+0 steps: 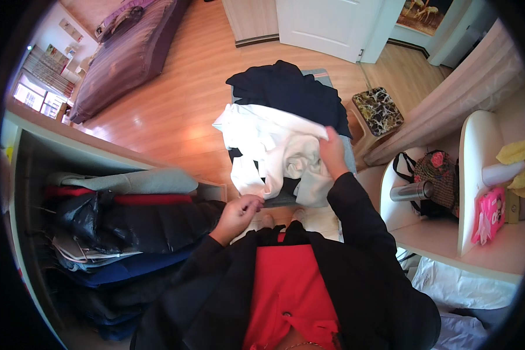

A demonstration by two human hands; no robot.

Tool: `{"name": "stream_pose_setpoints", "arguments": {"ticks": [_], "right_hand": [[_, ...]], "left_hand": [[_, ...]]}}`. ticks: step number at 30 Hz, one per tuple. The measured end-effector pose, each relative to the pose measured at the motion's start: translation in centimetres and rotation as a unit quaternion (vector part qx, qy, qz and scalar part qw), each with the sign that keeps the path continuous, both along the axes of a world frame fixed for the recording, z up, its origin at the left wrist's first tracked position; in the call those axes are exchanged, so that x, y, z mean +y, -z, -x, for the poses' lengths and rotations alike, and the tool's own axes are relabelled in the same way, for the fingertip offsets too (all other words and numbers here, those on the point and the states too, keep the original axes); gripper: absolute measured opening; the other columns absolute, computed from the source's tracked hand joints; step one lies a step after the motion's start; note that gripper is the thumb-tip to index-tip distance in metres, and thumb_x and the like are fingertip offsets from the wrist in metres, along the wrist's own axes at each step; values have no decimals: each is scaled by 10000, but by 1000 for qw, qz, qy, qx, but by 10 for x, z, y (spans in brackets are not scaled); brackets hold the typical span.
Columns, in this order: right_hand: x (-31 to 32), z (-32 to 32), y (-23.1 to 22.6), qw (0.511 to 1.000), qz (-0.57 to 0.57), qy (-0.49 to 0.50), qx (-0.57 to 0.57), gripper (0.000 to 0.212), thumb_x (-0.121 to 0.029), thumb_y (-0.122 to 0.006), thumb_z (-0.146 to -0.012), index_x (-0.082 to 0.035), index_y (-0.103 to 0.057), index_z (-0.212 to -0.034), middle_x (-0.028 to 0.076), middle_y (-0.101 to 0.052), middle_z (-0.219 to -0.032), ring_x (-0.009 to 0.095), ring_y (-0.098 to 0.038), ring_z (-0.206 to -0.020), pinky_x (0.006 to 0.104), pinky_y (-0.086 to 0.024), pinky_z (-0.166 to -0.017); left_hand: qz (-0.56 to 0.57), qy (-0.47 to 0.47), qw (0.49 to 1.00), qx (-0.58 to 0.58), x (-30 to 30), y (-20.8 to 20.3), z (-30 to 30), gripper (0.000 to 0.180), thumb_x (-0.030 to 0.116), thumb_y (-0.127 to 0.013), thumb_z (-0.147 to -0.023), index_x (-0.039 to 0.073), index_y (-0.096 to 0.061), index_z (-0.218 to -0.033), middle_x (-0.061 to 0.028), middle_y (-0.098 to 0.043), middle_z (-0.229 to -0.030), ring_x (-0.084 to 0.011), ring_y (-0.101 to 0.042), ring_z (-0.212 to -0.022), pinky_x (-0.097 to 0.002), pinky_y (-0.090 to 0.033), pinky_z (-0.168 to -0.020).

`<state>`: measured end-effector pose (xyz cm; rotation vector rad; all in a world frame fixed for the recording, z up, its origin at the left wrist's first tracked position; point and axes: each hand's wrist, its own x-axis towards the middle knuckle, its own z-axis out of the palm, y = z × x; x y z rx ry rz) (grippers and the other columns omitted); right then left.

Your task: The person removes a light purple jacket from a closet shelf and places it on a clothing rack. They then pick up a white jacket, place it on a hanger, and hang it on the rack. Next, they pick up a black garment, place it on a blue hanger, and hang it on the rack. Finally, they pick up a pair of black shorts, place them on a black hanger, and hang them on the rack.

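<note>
A creamy white garment (274,137), rumpled and partly spread, lies in front of me; its exact kind is hidden by the folds. My left hand (237,219) is closed at its near left corner, pinching the cloth. At the right edge of the same garment, my right hand (333,153) grips the fabric with the fingers partly under it. Just beyond lies a heap of black clothing (291,90), which the white cloth partly overlaps. Both rest on a low grey surface (349,153), mostly covered by the clothes.
An open wardrobe with hanging clothes (151,224) stands close on my left. Shelves (414,236) on my right hold a metal flask (412,191), a woven bag (436,175) and a pink packet (489,216). A marble-topped stool (378,111) stands beyond; a bed (128,52) is far left.
</note>
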<state>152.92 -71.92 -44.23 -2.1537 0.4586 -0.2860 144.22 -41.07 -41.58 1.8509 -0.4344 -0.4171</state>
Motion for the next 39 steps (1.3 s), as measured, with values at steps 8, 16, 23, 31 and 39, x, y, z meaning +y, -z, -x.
{"name": "stream_pose_setpoints", "arguments": {"ticks": [8,16,23,31,39], "right_hand": [[73,101,-144,858,42,-422,-288,318,-69,-610,-798,-51,-626,-1116,142,-648,-1058,354,-623,-970,413,-494,-844],[104,168,-93,941,22,-338,14,290,-114,-593,-882,-54,-609,-1166,134,-607,-1102,329,-582,-1043,383,-480,-868],[85,203,-72,960,-234,-148,46,292,-208,-585,-977,-55,-589,-1226,61,-582,-1108,170,-575,-1037,312,-463,-890],[81,128,-150,952,-135,-136,-237,699,-202,-724,-842,-70,-389,-1441,119,-470,-1372,234,-514,-1169,336,-390,-1035],[108,58,-61,940,-241,-188,149,462,-321,-574,-987,-16,-505,-1327,81,-607,-1197,142,-577,-1069,280,-457,-935]], "left_hand": [[493,-28,788,368,-21,-43,-68,544,430,-399,-1035,52,-394,-1426,-124,-573,-1248,-273,-568,-1120,-401,-469,-962],[531,-1,771,353,-43,-71,-117,556,391,-451,-975,23,-445,-1392,-149,-526,-1375,-310,-512,-1252,-432,-405,-1069],[531,84,828,160,-20,-120,-115,705,406,-607,-879,-2,-405,-1417,-171,-542,-1344,-299,-578,-1170,-422,-491,-977],[69,209,949,-224,-5,-135,-91,559,195,-759,-808,55,-493,-1279,-83,-579,-1211,-212,-582,-1107,-350,-492,-941],[-57,456,841,-285,-37,-49,-34,379,244,-580,-844,72,-580,-1181,-63,-640,-1080,-217,-622,-1018,-351,-508,-903]]}}
